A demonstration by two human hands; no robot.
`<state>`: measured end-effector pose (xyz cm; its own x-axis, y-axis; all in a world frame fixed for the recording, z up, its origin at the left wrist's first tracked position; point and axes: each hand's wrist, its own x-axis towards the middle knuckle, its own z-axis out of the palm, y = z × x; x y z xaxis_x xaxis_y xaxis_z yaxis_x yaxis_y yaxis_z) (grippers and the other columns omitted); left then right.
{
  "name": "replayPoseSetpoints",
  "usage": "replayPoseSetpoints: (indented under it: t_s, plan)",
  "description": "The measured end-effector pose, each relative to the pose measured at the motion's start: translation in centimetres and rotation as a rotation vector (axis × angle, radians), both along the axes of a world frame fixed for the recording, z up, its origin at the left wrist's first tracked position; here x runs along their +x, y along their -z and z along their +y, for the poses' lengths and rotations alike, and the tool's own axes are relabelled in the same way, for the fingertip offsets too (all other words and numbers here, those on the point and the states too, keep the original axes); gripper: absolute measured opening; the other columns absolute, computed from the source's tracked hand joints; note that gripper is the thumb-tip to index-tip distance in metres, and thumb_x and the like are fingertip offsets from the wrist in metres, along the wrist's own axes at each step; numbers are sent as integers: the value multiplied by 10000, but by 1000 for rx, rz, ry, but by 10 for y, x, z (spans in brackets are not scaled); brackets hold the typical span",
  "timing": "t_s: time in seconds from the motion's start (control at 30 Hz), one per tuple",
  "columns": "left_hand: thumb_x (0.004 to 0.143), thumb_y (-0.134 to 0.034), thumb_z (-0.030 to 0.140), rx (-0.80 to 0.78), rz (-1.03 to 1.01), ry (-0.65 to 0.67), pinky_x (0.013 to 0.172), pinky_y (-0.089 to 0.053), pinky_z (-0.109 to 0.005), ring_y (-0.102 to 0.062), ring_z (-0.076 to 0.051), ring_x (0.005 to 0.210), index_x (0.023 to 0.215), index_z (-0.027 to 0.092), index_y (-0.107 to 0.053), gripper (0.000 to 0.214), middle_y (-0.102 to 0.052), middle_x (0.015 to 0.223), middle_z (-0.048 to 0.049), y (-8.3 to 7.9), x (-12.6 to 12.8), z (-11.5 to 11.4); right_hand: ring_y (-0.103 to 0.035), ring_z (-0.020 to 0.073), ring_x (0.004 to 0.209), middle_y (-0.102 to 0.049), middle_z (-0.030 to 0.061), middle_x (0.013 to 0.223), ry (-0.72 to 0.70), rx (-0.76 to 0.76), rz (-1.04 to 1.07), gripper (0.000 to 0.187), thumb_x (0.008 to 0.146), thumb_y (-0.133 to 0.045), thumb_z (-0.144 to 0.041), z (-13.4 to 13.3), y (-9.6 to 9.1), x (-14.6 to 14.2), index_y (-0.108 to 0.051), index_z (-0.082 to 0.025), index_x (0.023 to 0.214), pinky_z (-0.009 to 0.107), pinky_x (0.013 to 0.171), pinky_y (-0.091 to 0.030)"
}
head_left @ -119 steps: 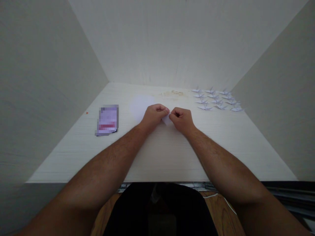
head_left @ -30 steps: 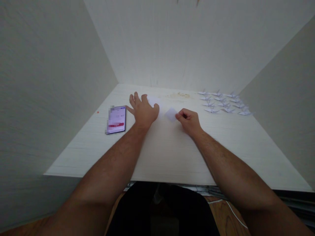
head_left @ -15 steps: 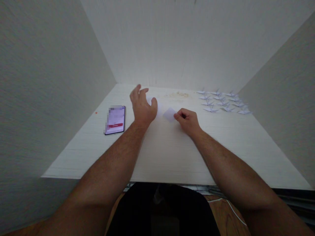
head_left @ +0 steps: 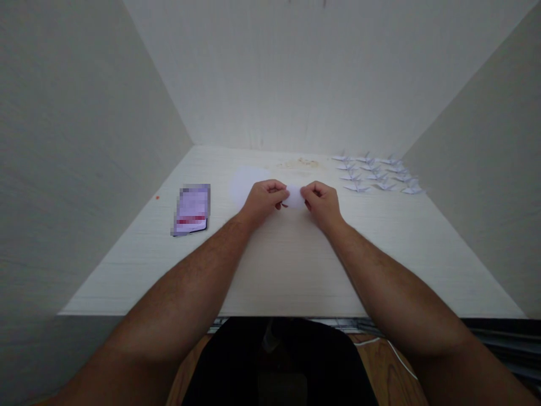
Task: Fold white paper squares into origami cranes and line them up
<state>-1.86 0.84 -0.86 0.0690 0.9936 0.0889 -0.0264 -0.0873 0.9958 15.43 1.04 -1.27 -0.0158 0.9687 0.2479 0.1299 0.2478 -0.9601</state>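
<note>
Both my hands meet over the middle of the white table (head_left: 296, 270). My left hand (head_left: 262, 201) and my right hand (head_left: 323, 204) each pinch one side of a small white paper square (head_left: 293, 197), fingers curled in. The paper sits low over the tabletop between the two sets of fingertips. Just behind my left hand lies a pale stack of white paper (head_left: 243, 181).
A phone (head_left: 192, 209) lies face up at the left of the table. Several small folded paper cranes (head_left: 374, 173) stand in rows at the back right. Pale walls close the table in on three sides. A faint brown stain (head_left: 301, 163) marks the back edge.
My left hand, spread flat on the paper stack a second ago, lifted and came back right to pinch the small square that my right hand held alone.
</note>
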Motion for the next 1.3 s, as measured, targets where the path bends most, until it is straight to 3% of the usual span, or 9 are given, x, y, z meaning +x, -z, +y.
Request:
replayPoseSetpoints:
  t_s: [0.13, 0.4, 0.57, 0.63, 0.73, 0.87, 1.0, 1.3]
  plan:
    - [715, -726, 292, -33, -109, 64, 481, -430, -230, -559, -108, 510, 751, 153, -706, 145, -631, 597, -16, 1, 4, -1, -377, 90, 445, -476, -52, 479, 2, -67, 65, 305, 734, -687, -470, 3, 2, 0, -563, -211, 631, 247, 448, -278]
    - [737, -741, 262, -119, -306, 150, 533, -526, -259, -624, -133, 637, 970, 161, -757, 255, -684, 784, -43, -7, 5, -5, -369, 75, 398, -466, -64, 463, -46, -157, 120, 350, 728, -712, -511, 0, 0, -2, -547, -212, 648, 231, 395, -259]
    - [739, -767, 284, -119, -368, 201, 618, -571, -287, -654, -141, 679, 952, 160, -747, 247, -695, 789, -37, -6, 6, -5, -410, 88, 397, -495, -95, 477, -84, -94, 132, 299, 750, -728, -463, 0, 2, -2, -604, -220, 873, 225, 403, -286]
    - [726, -779, 273, -127, -385, 206, 630, -571, -287, -658, -139, 681, 924, 151, -741, 236, -700, 789, -40, -6, 6, -6, -440, 89, 428, -516, -87, 499, -88, -21, 92, 265, 761, -724, -432, -1, 2, -1, -621, -214, 871, 227, 432, -322]
    - [710, -794, 275, -137, -387, 166, 651, -574, -297, -658, -137, 686, 890, 138, -727, 236, -702, 793, -44, -7, 7, -6, -467, 88, 490, -574, -44, 564, -74, 44, -19, 264, 786, -701, -448, -2, 1, -1, -679, -186, 815, 236, 478, -351]
    - [690, -822, 311, -117, -350, 105, 692, -572, -311, -655, -137, 708, 910, 134, -730, 296, -702, 787, -41, -6, 6, -4, -501, 106, 547, -625, -16, 627, -115, 23, -101, 377, 777, -717, -537, -4, -1, 0, -746, -187, 916, 253, 523, -391]
    - [660, -841, 330, -91, -347, 61, 697, -561, -306, -657, -137, 713, 886, 134, -741, 315, -719, 806, -50, -2, 5, -1, -534, 113, 614, -694, 2, 748, -148, 78, -139, 402, 719, -790, -517, -6, -2, 0, -760, -212, 979, 262, 586, -426]
    - [672, -787, 341, -18, -186, -63, 660, -523, -289, -632, -139, 671, 852, 146, -768, 266, -718, 751, -44, -2, 5, 1, -562, 121, 667, -745, 28, 905, -175, 123, -203, 369, 774, -757, -492, -9, -5, -1, -750, -218, 1022, 275, 666, -454]
